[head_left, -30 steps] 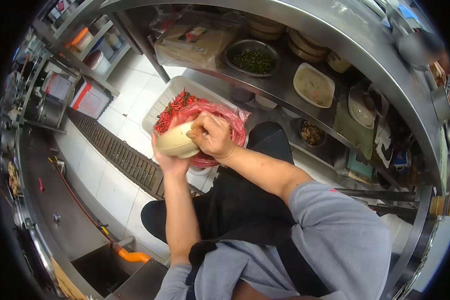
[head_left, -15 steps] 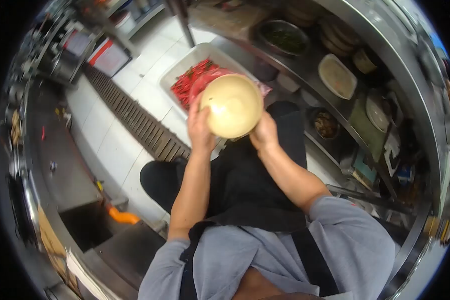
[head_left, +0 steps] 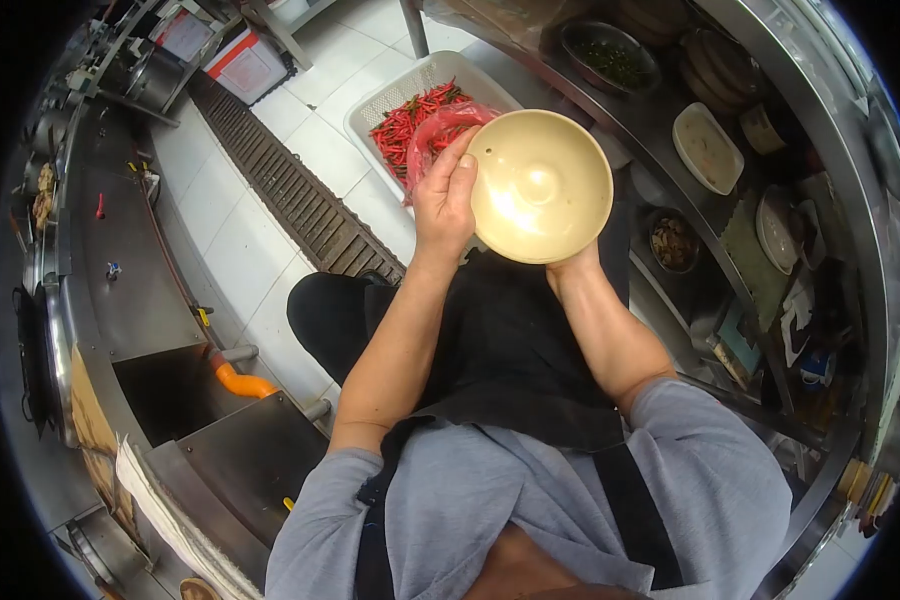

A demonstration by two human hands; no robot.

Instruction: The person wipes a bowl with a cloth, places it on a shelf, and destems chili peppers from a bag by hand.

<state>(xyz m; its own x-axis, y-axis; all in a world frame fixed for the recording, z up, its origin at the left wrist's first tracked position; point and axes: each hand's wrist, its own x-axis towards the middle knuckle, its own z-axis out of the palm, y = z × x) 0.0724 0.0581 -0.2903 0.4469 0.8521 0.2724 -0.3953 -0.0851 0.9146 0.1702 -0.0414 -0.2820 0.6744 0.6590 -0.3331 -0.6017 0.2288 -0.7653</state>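
A round, glossy, pale yellow pot lid (head_left: 530,228) is held in front of my body, with a small hole near its left edge and a round bump in the middle. My left hand (head_left: 444,205) grips its left rim, thumb on the upper face. Under the lower right rim is my right hand (head_left: 577,262), its fingers mostly hidden behind the lid. Just beyond, a white perforated basket (head_left: 366,118) holds red chillies (head_left: 410,125) and a red plastic bag (head_left: 438,130), partly covered by the lid and left hand.
On the right, a metal shelf holds a bowl of chopped greens (head_left: 612,64), a white oval dish (head_left: 707,150) and a dark bowl (head_left: 673,240). A floor drain grate (head_left: 295,190) runs along the left, beside a steel counter (head_left: 140,290) with an orange pipe (head_left: 242,382).
Both hands have carried the lid to the right, and more of the chillies and basket now shows. The whole view has also shifted slightly.
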